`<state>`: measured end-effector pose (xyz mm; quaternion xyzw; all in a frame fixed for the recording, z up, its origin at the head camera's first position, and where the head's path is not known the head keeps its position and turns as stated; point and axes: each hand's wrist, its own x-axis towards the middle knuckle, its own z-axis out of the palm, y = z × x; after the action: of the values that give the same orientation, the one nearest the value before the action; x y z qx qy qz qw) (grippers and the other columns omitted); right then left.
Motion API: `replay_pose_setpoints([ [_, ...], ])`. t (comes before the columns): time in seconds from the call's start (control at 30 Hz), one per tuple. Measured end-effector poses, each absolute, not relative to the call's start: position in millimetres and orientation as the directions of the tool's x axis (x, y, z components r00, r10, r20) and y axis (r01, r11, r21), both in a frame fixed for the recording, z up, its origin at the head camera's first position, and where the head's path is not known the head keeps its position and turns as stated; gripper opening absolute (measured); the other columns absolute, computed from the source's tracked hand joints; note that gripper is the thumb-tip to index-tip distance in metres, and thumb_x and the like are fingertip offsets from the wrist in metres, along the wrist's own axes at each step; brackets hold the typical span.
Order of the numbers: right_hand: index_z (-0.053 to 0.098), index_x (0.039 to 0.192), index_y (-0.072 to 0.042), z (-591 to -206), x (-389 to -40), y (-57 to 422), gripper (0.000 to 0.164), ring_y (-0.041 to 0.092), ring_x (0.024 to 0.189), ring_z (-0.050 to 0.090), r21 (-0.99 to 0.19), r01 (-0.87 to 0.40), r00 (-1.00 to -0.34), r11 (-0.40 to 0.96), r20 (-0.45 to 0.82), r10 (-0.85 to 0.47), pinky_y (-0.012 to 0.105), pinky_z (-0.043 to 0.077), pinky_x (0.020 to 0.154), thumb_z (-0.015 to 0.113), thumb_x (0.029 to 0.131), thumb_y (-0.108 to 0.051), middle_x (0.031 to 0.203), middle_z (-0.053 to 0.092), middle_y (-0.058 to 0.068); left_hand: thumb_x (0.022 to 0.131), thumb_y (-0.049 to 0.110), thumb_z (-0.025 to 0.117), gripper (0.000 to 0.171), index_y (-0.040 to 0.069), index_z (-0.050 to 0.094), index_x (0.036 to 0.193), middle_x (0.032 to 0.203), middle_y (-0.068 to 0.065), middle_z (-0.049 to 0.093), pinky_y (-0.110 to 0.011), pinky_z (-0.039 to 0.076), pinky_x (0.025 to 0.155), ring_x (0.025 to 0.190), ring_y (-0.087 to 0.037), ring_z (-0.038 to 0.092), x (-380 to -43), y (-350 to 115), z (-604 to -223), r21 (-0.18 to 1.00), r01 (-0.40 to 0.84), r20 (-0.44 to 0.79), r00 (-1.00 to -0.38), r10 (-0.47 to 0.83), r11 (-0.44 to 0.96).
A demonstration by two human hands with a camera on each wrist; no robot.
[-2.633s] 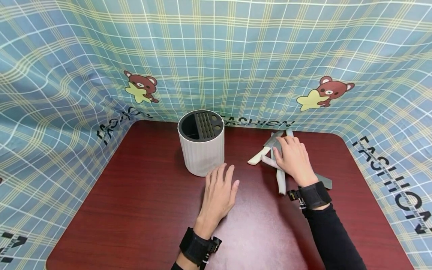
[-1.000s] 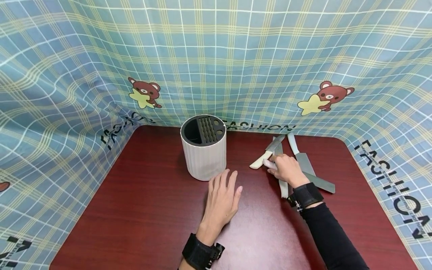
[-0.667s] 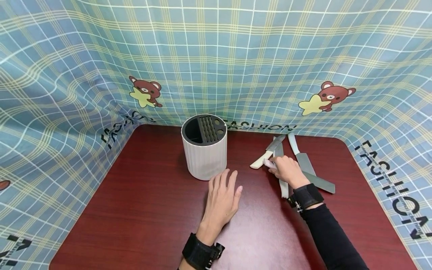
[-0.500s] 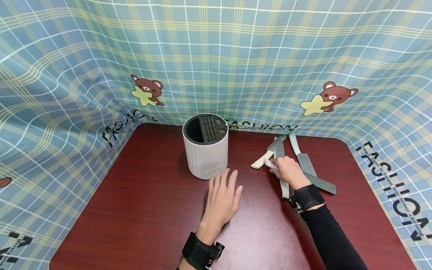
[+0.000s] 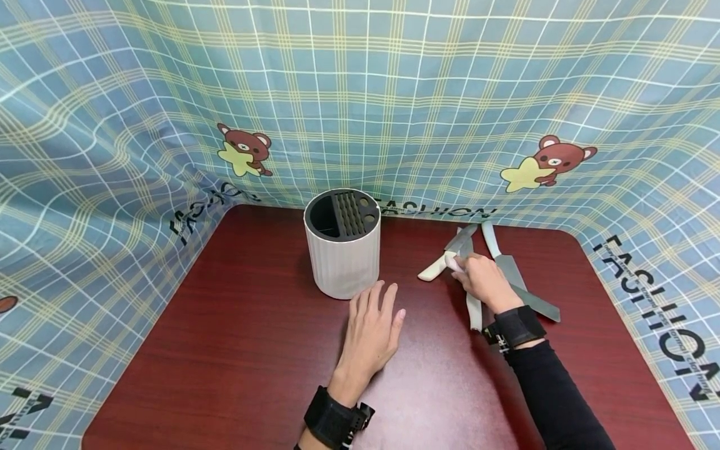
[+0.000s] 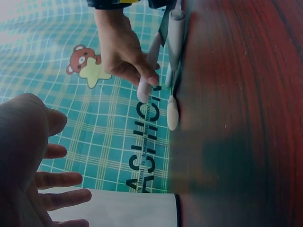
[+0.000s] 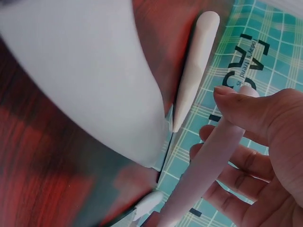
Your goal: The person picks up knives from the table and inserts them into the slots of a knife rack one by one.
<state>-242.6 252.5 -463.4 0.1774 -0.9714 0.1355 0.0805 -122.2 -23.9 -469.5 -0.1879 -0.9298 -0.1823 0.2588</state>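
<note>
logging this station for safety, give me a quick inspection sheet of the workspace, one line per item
surface: dark red table, glare toward the near side
job's things: ribbed holder standing upright; gripped knife, its handle in the right hand; cream-handled knife, grey-handled knife and cleaver lie close around it, some overlapping
clutter: nothing seen
grippers: left hand beside the holder, fingers extended, contact unclear; right hand holds the gripped knife
cables: nothing seen
surroundings: blue checked cloth behind and at both sides, printed with bears and lettering
</note>
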Motion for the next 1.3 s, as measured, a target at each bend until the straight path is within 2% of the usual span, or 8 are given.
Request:
replay_pose_setpoints([
  [0.13, 0.071, 0.118, 0.000, -462.2, -241.8, 255.0, 0.029, 0.033, 0.074, 0.064, -0.235, -0.364, -0.922, 0.901, 0.231, -0.312, 0.044, 0.050, 0.059, 0.072, 0.093, -0.015, 0.090, 0.064, 0.018, 0.103, 0.032, 0.054, 0.045, 0.010, 0.050, 0.142, 0.139, -0.017, 0.056, -0.052, 0.043, 0.108, 0.129, -0.033, 0.055, -124.0, -24.4, -468.3, 0.242, 0.446, 0.547, -0.796, 0.259, 0.862],
  [0.33, 0.068, 0.121, -0.001, -457.5, -241.6, 256.9, 0.028, 0.028, 0.068, 0.058, -0.224, -0.391, -0.906, 0.893, 0.267, -0.330, 0.039, 0.046, 0.056, 0.067, 0.097, -0.015, 0.086, 0.061, 0.017, 0.101, 0.031, 0.057, 0.047, 0.010, 0.050, 0.142, 0.140, -0.017, 0.056, -0.052, 0.043, 0.108, 0.128, -0.034, 0.055, -124.1, -25.6, -467.6, 0.256, 0.442, 0.548, -0.799, 0.248, 0.860],
  [0.53, 0.064, 0.128, 0.003, -446.0, -241.0, 257.1, 0.034, 0.026, 0.066, 0.052, -0.225, -0.394, -0.900, 0.891, 0.293, -0.324, 0.038, 0.042, 0.056, 0.064, 0.099, -0.013, 0.087, 0.058, 0.018, 0.102, 0.032, 0.056, 0.047, 0.010, 0.050, 0.143, 0.140, -0.018, 0.056, -0.053, 0.043, 0.108, 0.128, -0.035, 0.055, -125.4, -26.8, -467.3, 0.252, 0.439, 0.552, -0.797, 0.244, 0.863],
  [0.77, 0.063, 0.127, 0.004, -433.3, -239.2, 259.4, 0.033, 0.033, 0.075, 0.057, -0.177, -0.422, -0.857, 0.889, 0.398, -0.327, 0.047, 0.048, 0.059, 0.064, 0.098, -0.011, 0.089, 0.061, 0.019, 0.102, 0.033, 0.055, 0.046, 0.010, 0.050, 0.143, 0.140, -0.017, 0.056, -0.053, 0.044, 0.108, 0.128, -0.034, 0.055, -125.4, -27.0, -466.1, 0.248, 0.438, 0.544, -0.801, 0.250, 0.864],
  [1.07, 0.062, 0.125, 0.005, -417.7, -239.2, 260.9, 0.030, 0.035, 0.081, 0.056, -0.145, -0.463, -0.787, 0.874, 0.521, -0.330, 0.049, 0.047, 0.064, 0.063, 0.098, -0.008, 0.090, 0.061, 0.019, 0.104, 0.034, 0.052, 0.046, 0.010, 0.050, 0.142, 0.140, -0.017, 0.056, -0.053, 0.043, 0.107, 0.128, -0.033, 0.054, -125.9, -26.5, -466.5, 0.243, 0.443, 0.556, -0.793, 0.251, 0.863],
  [1.3, 0.059, 0.125, 0.007, -403.0, -233.7, 260.1, 0.029, 0.038, 0.088, 0.059, -0.189, -0.472, -0.775, 0.861, 0.555, -0.303, 0.052, 0.050, 0.071, 0.061, 0.098, -0.004, 0.098, 0.064, 0.022, 0.104, 0.034, 0.052, 0.046, 0.010, 0.050, 0.142, 0.139, -0.017, 0.056, -0.052, 0.042, 0.108, 0.128, -0.033, 0.054, -125.3, -25.5, -466.4, 0.244, 0.445, 0.551, -0.795, 0.255, 0.862],
])
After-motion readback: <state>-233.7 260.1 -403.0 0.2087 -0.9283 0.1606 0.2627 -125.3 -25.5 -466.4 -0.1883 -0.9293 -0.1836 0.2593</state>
